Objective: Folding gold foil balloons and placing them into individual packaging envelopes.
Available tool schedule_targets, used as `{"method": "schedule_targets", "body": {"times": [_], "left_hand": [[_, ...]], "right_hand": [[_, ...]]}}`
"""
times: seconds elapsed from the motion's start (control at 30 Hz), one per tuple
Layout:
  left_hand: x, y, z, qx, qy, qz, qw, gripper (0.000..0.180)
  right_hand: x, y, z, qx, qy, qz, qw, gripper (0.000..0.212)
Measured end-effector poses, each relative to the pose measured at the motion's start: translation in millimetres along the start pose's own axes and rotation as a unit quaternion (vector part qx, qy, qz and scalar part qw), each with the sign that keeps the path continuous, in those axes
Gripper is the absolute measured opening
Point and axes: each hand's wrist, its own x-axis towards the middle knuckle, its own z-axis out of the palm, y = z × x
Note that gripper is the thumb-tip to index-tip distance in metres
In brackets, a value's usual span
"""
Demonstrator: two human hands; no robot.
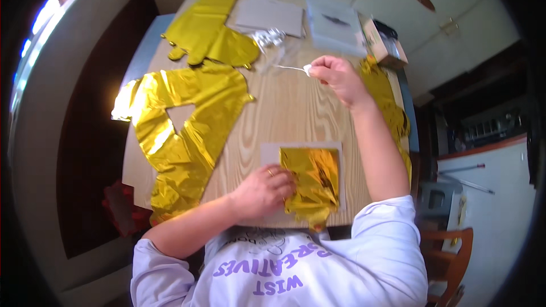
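Note:
Raised over the middle of the table, my right hand point(335, 77) pinches a small white piece point(307, 70). From it a thin white strand point(290, 67) sticks out to the left. My left hand point(267, 190) is low near the table's front edge, its fingers curled on the left edge of a folded gold foil balloon point(310, 176); the thumb is hidden. That balloon lies on a flat pale grey card point(272, 153), its crumpled lower end hanging past the card's front.
Flat gold foil balloons lie at the left point(199, 131), far left point(210, 28) and right edge point(378, 88) of the wooden table point(284, 113). Farther back are crumpled silver foil point(268, 38), grey card point(270, 14), a clear plastic package point(335, 23) and an open box point(384, 42). A wooden chair point(455, 256) stands at right.

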Motion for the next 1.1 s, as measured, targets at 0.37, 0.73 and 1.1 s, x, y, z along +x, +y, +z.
{"method": "schedule_targets", "body": {"times": [0.37,0.73,1.1], "left_hand": [[16,5,-19,-0.034,0.020,-0.078,0.996,0.033],[59,18,-44,-0.065,0.064,-0.212,0.973,0.012],[46,3,-40,-0.103,0.034,-0.177,0.978,0.011]], "right_hand": [[-302,-22,5,-0.010,-0.028,-0.036,0.999,0.006],[-215,62,61,-0.377,0.194,-0.228,0.877,0.019],[-308,41,43,-0.470,-0.037,-0.124,0.873,0.061]]}}
